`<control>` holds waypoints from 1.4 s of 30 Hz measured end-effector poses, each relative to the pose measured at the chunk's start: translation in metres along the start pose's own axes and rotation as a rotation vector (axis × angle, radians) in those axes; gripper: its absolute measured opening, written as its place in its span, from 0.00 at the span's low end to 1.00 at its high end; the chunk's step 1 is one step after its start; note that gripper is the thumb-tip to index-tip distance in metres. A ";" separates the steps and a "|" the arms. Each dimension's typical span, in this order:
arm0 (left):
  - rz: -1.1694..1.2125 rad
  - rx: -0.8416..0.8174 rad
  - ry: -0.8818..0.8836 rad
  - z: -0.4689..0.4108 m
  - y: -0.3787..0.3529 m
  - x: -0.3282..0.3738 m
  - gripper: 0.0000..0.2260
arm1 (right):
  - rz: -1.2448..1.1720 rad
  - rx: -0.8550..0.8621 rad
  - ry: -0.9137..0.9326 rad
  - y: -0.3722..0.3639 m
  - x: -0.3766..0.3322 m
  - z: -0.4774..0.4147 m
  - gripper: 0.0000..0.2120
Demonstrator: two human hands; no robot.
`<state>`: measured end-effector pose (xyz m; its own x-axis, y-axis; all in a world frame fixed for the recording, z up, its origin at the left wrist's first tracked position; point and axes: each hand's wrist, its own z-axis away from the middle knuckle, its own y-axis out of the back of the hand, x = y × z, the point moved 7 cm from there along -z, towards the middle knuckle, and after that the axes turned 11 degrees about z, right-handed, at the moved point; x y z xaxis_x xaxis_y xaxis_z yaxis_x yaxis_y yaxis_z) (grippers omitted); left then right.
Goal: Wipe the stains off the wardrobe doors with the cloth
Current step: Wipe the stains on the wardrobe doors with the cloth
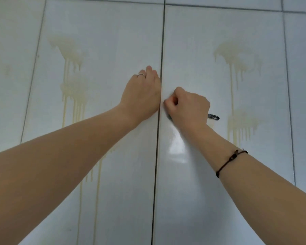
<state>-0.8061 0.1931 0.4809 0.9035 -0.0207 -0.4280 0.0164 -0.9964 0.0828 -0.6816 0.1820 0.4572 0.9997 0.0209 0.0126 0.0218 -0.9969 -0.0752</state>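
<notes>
Stains [71,55] are running in yellowish drips down both wardrobe doors [113,32] (upper and lower patches on each), and none is looking wiped, so I'm judging the task barely started. Right hand [187,106] is sitting just right of the centre seam [157,156], grip curled tight around the cloth [213,117], only a dark patterned end poking out. Left hand [141,92] is resting on the left door at the seam; can't tell whether its grip is hooking the edge.
</notes>
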 end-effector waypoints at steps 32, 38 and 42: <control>0.060 -0.227 0.289 -0.014 0.002 0.023 0.25 | 0.049 -0.003 -0.247 0.033 0.141 0.010 0.12; 0.043 -0.277 0.289 -0.013 0.005 0.027 0.24 | 0.014 -0.048 -0.328 0.029 0.135 0.028 0.10; 0.042 -0.290 0.324 -0.014 -0.001 0.026 0.25 | -0.067 -0.154 0.175 0.027 0.044 0.138 0.09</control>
<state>-0.7768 0.1944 0.4824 0.9929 0.0120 -0.1187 0.0547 -0.9302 0.3631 -0.6356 0.1664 0.3180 0.9786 0.0872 0.1862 0.0725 -0.9938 0.0842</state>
